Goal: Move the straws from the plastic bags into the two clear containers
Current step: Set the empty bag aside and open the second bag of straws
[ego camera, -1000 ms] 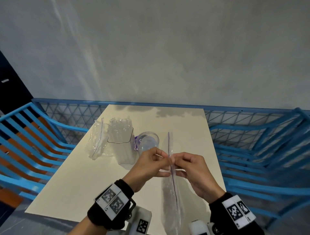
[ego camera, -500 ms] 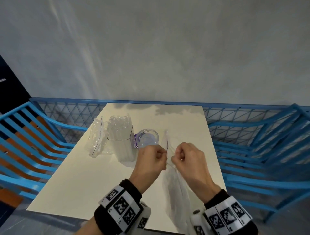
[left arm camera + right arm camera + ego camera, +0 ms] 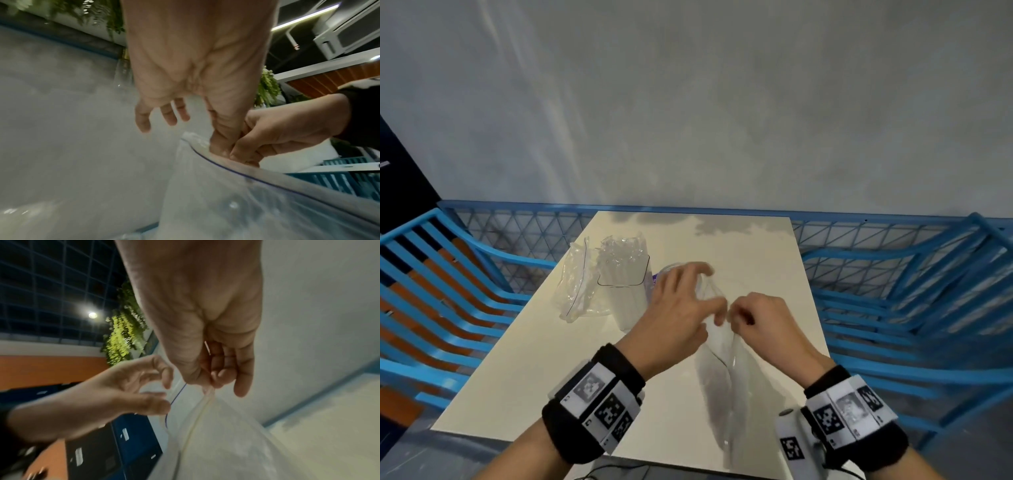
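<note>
Zip-top plastic bag held upright above the near part of the surface, mouth uppermost, between both hands. Right hand pinching one lip of the mouth between thumb and curled fingers. Left hand at the opposite lip: thumb and forefinger pinching it, other fingers spread loose. Lips parted, blue seal line separated, seen only from right wrist. Contents not discernible through the film. Head view alone: filled square container, round container rim behind left hand, emptied bag lying leftmost.
</note>
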`<state>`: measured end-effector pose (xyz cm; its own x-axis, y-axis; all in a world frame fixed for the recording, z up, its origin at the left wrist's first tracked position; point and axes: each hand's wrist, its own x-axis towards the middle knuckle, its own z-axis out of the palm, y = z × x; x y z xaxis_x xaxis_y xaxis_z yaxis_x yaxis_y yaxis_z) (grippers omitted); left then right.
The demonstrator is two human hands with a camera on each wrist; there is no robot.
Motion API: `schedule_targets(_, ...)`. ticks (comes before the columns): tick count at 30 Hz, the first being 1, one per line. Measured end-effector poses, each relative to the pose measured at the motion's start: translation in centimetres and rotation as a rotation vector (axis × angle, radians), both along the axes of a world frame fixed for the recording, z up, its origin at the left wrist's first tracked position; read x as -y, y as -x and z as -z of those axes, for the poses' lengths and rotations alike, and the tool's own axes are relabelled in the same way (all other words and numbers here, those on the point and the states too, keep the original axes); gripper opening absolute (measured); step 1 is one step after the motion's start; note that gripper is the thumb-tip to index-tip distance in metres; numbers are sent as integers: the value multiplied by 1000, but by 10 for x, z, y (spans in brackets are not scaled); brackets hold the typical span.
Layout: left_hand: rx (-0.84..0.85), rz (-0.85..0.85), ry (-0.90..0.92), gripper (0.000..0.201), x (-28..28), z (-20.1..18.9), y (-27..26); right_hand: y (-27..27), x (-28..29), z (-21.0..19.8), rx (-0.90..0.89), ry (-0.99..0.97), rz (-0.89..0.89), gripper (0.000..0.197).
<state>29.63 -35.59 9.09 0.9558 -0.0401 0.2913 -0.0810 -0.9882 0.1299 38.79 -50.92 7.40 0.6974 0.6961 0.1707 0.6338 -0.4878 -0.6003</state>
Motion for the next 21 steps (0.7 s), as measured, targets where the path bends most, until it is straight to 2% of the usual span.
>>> schedule_targets(2,-142,23,-140,23,3,-3,-11,3,-7,-4,84,52,-64,20)
schedule_targets(3,-225,2,-146,23,1,-5,-17,4,-9,-5,132,54,-46,20)
schedule_targets(5,-298,-27,-49,28,-4,-4,-28,8,-12,-5,213,54,42,17)
schedule_targets(7,-217,-30,139,37,-5,-1,-34,12,-11,-1,220,203,74,25)
schedule_targets(9,-127,-69,242,53,-11,4,-33,9,0,8,105,357,76,25)
schedule_targets(11,-63,-138,273,63,-22,11,-27,-1,20,11,10,377,191,11)
schedule_targets(12,-44,-156,283,62,-25,14,-22,-8,31,13,-8,362,268,12)
schedule_targets(14,-76,-196,232,57,-22,20,-12,-17,44,18,-51,371,327,19)
schedule_targets(16,-191,-265,137,58,-14,27,-8,-18,45,21,-149,341,351,24)
schedule_targets(17,-243,-283,148,61,-12,29,-7,-18,44,21,-210,303,359,27)
schedule_targets(19,-293,-265,306,65,-11,29,-6,-16,44,21,-242,279,393,30)
schedule_targets(21,-300,-293,586,65,-14,26,-4,-13,48,15,-161,341,438,27)
